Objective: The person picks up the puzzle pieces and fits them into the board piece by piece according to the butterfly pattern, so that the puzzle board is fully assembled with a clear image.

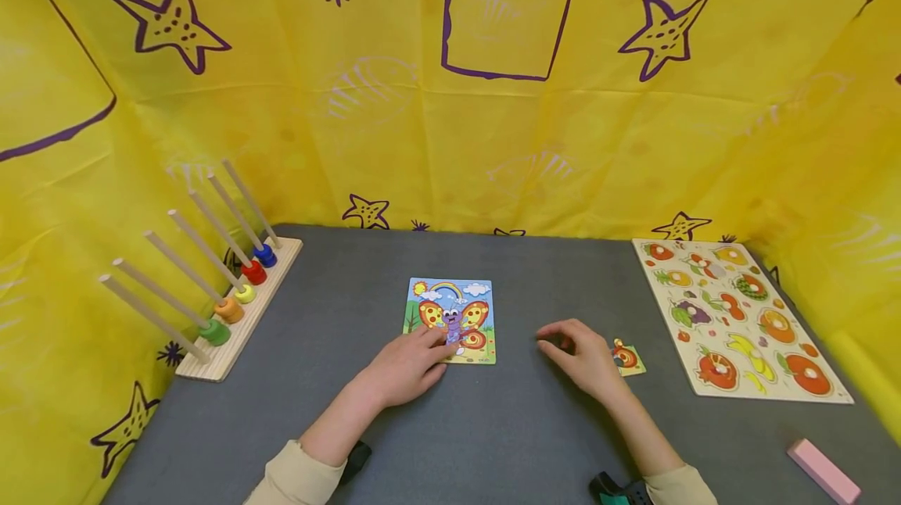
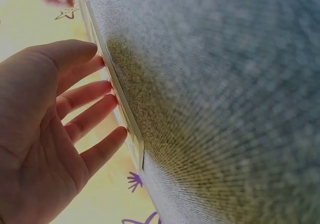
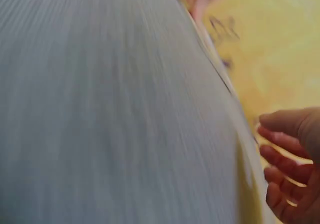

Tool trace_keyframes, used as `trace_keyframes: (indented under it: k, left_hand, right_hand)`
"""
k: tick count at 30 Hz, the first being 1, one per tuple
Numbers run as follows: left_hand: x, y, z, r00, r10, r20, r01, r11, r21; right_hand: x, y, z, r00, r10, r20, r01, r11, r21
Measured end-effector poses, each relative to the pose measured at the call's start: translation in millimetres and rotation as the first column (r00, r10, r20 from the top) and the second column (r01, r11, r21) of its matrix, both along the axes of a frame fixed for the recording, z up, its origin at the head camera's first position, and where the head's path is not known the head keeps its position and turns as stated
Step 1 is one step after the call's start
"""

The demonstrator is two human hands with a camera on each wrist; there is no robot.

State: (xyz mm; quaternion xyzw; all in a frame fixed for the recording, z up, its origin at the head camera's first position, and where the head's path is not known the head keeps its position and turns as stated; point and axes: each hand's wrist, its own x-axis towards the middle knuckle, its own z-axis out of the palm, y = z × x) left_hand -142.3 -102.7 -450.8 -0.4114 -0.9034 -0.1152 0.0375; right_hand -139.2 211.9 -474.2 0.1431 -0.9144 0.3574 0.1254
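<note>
In the head view a square butterfly puzzle (image 1: 434,295) lies mid-table, its lower left part hidden under my left hand (image 1: 411,364). The fingertips of that hand rest on the puzzle. From the side, the left wrist view shows my left hand (image 2: 50,109) with fingers spread, touching the thin board (image 2: 125,99). My right hand (image 1: 580,356) hovers to the right of the puzzle, fingers loosely bent, nothing visible between them. Just beyond it on its right lies a loose puzzle piece (image 1: 629,360) with an orange-red wing pattern, partly covered by the hand.
A wooden peg stand (image 1: 232,341) with coloured rings is at the left. On the right lie a fruit puzzle board (image 1: 711,317) and a pink block (image 1: 823,471). Yellow patterned cloth (image 1: 422,137) hangs behind the grey table (image 1: 479,442).
</note>
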Motion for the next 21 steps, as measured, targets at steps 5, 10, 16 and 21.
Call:
trace_keyframes:
  k: [5,10,16,21]
  left_hand:
    - [-1.5,-1.2,-1.1,0.999,-0.031,-0.015,0.031,1.000,-0.003]
    - [-2.2,-2.8,-2.0,0.999,-0.034,-0.019,0.034,0.999,0.002]
    - [-3.1,-2.2,-2.8,0.999,-0.046,-0.018,0.046,0.999,0.016]
    - [-3.3,-2.1,-3.3,0.999,-0.039,-0.011,0.039,0.999,0.020]
  right_hand:
    - [19.6,51.6,9.2,0.979,-0.199,0.049,0.193,0.976,0.101]
    - [30.4,79.8,13.0,0.938,-0.303,0.168,0.274,0.946,0.176]
    - [30.8,86.5,12.0,0.918,-0.326,0.226,0.286,0.939,0.192]
    - [27.8,83.5,13.3,0.897,-0.346,0.275,0.320,0.938,0.137]
